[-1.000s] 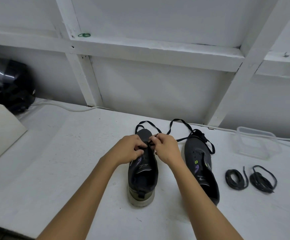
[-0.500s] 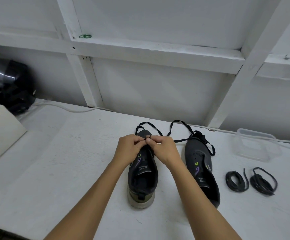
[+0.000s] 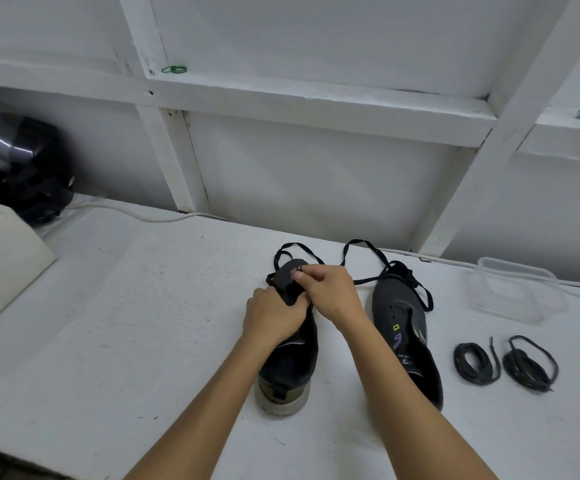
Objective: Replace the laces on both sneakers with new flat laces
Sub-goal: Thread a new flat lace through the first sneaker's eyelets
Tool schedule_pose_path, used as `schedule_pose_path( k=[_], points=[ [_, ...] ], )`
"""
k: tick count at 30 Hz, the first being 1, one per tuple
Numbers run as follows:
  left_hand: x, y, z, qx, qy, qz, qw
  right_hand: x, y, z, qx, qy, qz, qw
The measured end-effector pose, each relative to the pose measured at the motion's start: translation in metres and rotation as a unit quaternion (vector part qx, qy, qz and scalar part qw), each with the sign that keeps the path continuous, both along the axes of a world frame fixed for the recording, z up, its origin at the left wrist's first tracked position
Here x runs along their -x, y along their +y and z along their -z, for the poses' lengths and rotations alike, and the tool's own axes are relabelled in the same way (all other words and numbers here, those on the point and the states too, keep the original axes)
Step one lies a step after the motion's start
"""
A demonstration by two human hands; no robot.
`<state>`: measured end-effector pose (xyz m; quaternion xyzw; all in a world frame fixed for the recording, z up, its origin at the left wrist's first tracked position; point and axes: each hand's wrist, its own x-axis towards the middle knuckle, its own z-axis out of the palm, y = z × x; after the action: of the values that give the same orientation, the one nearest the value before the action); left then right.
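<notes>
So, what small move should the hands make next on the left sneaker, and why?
Probably pull the flat lace taut: the right hand pinches it at the toe eyelets, the left hand steadies the left sneaker, and slack loops beyond the toe.

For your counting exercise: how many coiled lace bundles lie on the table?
2: one coiled bundle just right of the right-hand sneaker, the other bundle beside it, farther right. None seems hidden.

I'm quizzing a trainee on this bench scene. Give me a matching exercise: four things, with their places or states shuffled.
Things:
1 left sneaker
2 right sneaker
3 coiled laces
4 plastic tub

States:
A far right, by the wall
B held by both hands
C lying untouched, lace trailing from it
D on the bench right of the sneakers

Pairs: 1-B, 2-C, 3-D, 4-A
</notes>
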<state>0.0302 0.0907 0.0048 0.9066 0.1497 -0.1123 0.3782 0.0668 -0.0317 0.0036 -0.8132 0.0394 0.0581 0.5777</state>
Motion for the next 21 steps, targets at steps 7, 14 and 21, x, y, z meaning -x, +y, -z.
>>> schedule_pose_path(
  k=[7,14,21],
  points=[
    [0.003,-0.015,0.001,-0.070,0.022,0.017,0.997,-0.001,-0.005,-0.016,0.047,-0.023,-0.024,0.998],
    [0.002,-0.010,0.003,-0.068,0.032,0.027,0.997,-0.011,-0.010,-0.082,-0.098,-0.088,-0.011,0.991],
    [0.006,-0.003,0.005,-0.005,0.010,0.010,1.000,-0.021,-0.013,-0.116,-0.126,-0.088,-0.038,0.987]
  ],
)
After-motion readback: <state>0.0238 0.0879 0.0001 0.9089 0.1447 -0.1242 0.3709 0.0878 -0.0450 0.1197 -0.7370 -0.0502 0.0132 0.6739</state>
